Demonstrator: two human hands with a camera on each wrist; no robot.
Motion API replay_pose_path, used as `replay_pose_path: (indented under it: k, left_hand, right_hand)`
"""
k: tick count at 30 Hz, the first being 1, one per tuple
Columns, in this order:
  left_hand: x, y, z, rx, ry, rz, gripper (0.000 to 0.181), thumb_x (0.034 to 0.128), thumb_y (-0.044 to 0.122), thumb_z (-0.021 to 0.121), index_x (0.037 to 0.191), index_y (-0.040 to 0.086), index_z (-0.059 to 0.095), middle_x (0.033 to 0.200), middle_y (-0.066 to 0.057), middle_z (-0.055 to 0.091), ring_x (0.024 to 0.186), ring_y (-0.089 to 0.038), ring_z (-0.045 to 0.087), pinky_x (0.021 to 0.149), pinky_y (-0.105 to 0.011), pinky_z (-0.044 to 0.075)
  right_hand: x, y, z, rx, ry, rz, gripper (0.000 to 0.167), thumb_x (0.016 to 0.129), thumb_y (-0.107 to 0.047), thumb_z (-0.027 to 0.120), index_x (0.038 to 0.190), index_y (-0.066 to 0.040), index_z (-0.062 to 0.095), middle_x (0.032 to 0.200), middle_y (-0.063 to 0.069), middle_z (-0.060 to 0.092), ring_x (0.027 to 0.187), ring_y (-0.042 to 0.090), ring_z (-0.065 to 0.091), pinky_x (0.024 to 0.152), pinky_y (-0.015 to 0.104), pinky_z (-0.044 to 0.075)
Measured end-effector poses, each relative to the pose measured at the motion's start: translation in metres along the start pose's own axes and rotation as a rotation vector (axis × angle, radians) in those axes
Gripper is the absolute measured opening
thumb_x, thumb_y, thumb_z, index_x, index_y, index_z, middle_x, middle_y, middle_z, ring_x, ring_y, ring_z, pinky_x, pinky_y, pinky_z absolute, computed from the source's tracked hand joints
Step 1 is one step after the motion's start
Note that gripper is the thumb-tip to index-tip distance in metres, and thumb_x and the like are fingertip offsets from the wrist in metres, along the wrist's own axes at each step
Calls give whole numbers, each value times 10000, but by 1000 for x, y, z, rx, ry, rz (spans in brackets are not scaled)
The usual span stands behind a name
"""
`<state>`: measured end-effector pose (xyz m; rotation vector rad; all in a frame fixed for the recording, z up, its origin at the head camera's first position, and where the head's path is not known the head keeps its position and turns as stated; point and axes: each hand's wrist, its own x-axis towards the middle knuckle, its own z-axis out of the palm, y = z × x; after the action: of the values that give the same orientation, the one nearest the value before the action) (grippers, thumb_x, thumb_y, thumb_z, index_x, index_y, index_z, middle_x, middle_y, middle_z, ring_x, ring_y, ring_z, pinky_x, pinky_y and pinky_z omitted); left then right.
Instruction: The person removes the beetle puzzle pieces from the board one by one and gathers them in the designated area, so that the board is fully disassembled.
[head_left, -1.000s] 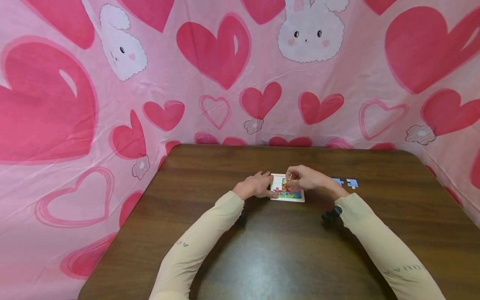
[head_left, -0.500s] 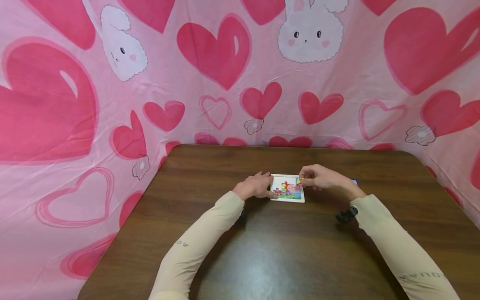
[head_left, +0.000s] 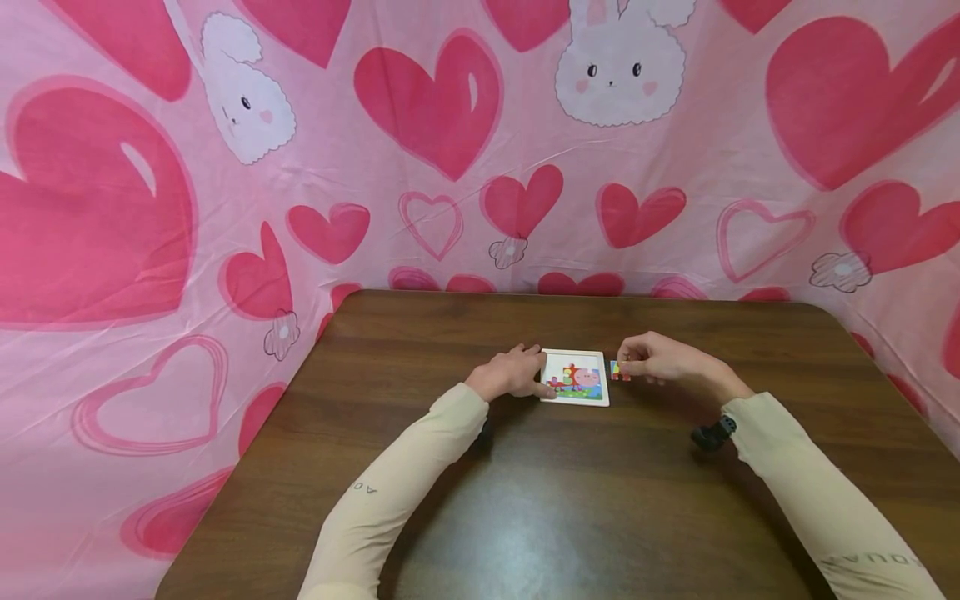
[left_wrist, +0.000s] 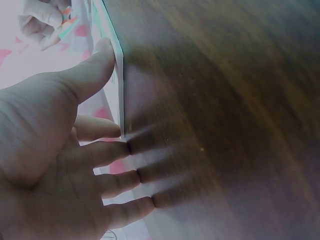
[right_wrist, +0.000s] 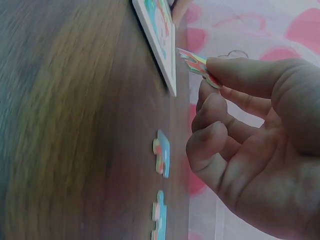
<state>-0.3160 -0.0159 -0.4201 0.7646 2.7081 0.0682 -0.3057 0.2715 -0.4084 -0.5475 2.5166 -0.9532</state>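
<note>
A white-framed jigsaw puzzle (head_left: pixel 553 360) lies on the table, partly filled at its lower and right side with a pink, red and green picture. My left hand (head_left: pixel 512 372) rests at its left edge, fingers spread on the table and thumb on the frame's near corner, as the left wrist view shows. Just right of the frame, my right hand (head_left: pixel 663 360) pinches a puzzle piece (head_left: pixel 617 372) between thumb and fingers. In the right wrist view that piece (right_wrist: pixel 199 67), red and yellow, is held up off the table.
Two loose blue-edged pieces, a nearer puzzle piece (right_wrist: pixel 162 154) and another puzzle piece (right_wrist: pixel 159 220), lie on the wooden table (head_left: pixel 525 492) in the right wrist view. My right hand hides them in the head view. A pink heart-print cloth (head_left: pixel 427 108) hangs behind the table.
My right hand has moved right from over the puzzle to beside its frame, carrying the piece along. The left hand has stayed put.
</note>
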Motion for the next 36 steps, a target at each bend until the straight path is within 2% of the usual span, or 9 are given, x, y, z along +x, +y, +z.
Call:
replay_pose_path:
  k: [8, 19, 23, 36]
  left_hand:
    - [0, 1, -1, 2, -6, -7, 774, 883, 584, 627, 1502, 182, 393, 1632, -56, 261, 1507, -311, 230, 1167, -517, 309]
    - [3, 3, -1, 2, 0, -2, 734, 885, 581, 625, 1469, 180, 430, 1632, -69, 256, 1501, -332, 236, 1161, -527, 313]
    - [4, 3, -2, -4, 0, -3, 719, 884, 571, 632, 1455, 177, 443, 1625, -72, 274, 1498, -335, 240, 1164, -532, 304]
    - [6, 5, -4, 8, -11, -18, 791, 883, 588, 624, 1511, 171, 383, 1632, -83, 252, 1507, -313, 231, 1172, -514, 300]
  right_hand:
    - [-6, 10, -6, 2, -25, 37, 138, 933, -203, 667, 957, -72, 630, 759, 86, 574, 551, 165, 503, 473, 284, 458]
    - [-13, 28, -13, -5, -74, 18, 128, 948, -183, 646, 918, -59, 634, 738, 91, 600, 519, 128, 491, 453, 282, 451]
    - [-15, 32, -17, -24, -88, 48, 117, 939, -173, 657, 912, -62, 630, 718, 77, 592, 511, 115, 478, 450, 269, 438]
    - [-15, 34, -18, -39, -56, 99, 205, 920, -213, 688, 930, -41, 576, 701, 51, 567, 541, 139, 484, 460, 286, 440]
